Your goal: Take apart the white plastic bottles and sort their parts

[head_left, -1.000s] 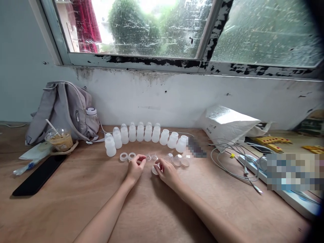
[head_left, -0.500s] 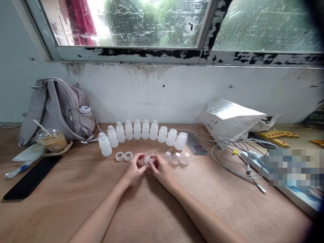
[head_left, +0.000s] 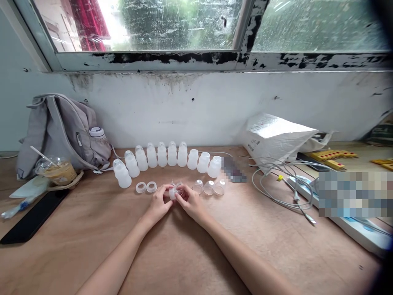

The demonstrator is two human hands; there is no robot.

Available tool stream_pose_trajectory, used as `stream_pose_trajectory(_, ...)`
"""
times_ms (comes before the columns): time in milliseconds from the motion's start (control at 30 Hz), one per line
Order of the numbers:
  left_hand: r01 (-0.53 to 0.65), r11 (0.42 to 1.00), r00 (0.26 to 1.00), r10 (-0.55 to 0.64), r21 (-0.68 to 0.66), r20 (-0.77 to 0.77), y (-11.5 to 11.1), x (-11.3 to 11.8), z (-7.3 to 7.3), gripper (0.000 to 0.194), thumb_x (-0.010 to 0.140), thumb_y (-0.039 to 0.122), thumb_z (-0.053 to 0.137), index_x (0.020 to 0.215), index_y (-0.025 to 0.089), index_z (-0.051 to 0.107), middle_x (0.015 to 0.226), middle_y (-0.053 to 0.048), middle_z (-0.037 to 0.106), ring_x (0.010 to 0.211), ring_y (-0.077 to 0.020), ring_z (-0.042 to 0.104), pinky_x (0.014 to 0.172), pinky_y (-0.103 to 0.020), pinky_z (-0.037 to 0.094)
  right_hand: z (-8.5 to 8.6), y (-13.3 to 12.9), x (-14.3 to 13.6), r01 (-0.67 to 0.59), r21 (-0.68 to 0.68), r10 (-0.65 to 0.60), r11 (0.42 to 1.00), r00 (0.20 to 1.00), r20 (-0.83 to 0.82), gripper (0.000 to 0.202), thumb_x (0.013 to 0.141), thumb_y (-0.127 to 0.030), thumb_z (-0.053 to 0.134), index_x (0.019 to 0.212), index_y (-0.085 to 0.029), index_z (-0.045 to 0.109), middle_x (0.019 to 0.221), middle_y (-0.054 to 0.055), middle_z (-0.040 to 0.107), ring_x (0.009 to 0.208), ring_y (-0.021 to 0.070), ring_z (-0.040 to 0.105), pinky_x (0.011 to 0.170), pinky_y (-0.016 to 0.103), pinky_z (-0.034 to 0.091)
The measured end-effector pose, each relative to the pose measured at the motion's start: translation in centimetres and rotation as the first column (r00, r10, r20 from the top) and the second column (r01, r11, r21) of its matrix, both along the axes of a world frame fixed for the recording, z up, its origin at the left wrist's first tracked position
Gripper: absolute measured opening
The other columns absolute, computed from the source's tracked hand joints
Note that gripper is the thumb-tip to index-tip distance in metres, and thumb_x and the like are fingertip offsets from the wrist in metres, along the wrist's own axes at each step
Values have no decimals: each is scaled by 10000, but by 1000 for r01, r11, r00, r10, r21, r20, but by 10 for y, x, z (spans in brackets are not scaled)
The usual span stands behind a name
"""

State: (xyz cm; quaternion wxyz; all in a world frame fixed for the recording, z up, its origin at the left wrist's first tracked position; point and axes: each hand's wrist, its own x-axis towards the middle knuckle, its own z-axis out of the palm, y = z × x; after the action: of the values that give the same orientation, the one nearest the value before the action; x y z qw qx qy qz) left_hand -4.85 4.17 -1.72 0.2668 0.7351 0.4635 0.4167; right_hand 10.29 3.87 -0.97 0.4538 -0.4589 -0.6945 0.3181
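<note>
Between the fingertips of both hands is a translucent bottle collar ring [head_left: 172, 194], tilted on edge. My left hand [head_left: 159, 203] grips its left side, and my right hand [head_left: 193, 204] pinches it from the right. Small clear pieces [head_left: 176, 183], perhaps bottle nipples, show just behind the fingers, mostly hidden. Two more collar rings [head_left: 141, 187] lie left of my left hand. Right of my right hand stand three clear dome caps [head_left: 208, 187]. Behind is an arc of frosted baby bottles: several with clear caps [head_left: 162, 154], and three open-necked bottles [head_left: 203, 163] at the right end.
To the left are a grey backpack [head_left: 58, 131], an iced drink cup [head_left: 58, 171] and a black phone [head_left: 33, 217]. A white bag [head_left: 273, 139], coiled cables [head_left: 276, 192] and a power strip [head_left: 346, 229] occupy the right. The wall closes off the table's back.
The view has shifted slightly, so everything sits a little left and higher. Both hands stay together on the collar ring, which has turned a little between the fingers.
</note>
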Motion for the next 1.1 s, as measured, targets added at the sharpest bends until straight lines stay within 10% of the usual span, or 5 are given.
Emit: stream_pose_trajectory(1100,18,996,987,-3,88,-160,-3,1,-2,380,673,95,563,1031,216,524,1013,-42,597,953,-209,523,841,-362,429,-9,5,0,27,85,-35,996,995,97,66,710,-140,442,722,-200,468,575,-34,500,509,110,474,497,214,378)
